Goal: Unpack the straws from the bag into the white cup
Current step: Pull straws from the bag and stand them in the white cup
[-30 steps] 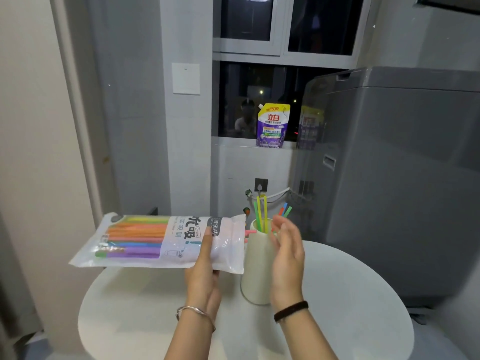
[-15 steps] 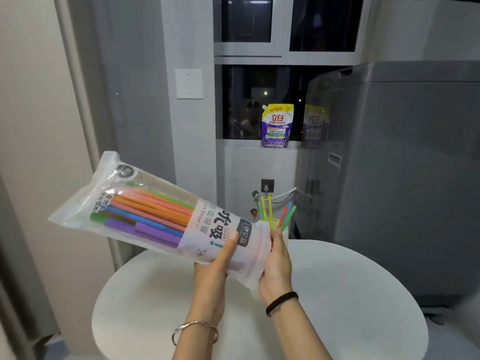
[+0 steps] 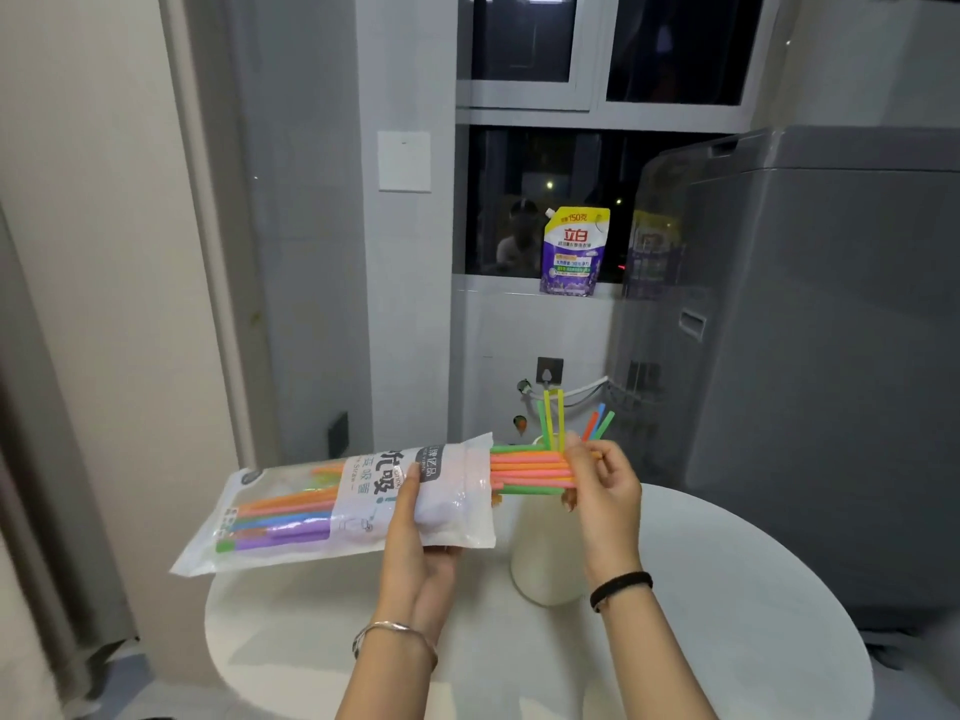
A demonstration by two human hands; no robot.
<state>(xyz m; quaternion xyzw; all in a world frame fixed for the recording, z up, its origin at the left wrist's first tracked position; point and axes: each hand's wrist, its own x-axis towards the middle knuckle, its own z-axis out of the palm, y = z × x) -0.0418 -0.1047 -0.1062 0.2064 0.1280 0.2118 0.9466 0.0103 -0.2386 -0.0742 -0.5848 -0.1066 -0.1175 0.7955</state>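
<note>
The right hand [image 3: 602,491] has its grip closed on a bundle of straws [image 3: 530,470], thumb and fingers pinching the green, orange and pink ends that stick out of the open mouth of the bag [image 3: 332,511]. The left hand [image 3: 415,543] has its grip wrapped around the bag from below, near its open end, thumb lying across the printed label. The bag is clear plastic, held almost level in the air above the counter [image 3: 727,641], its closed end pointing left and slightly down; orange, blue, green and purple straws remain inside. Just behind and below the right hand stands the white cup [image 3: 540,558], upright on the round white counter, partly hidden by the hand. A few straws already stand in the cup [image 3: 553,418], yellow, green, orange and blue, leaning outward. A grey appliance [image 3: 831,356] stands at right, and a purple pouch [image 3: 574,252] sits on the window ledge.
</note>
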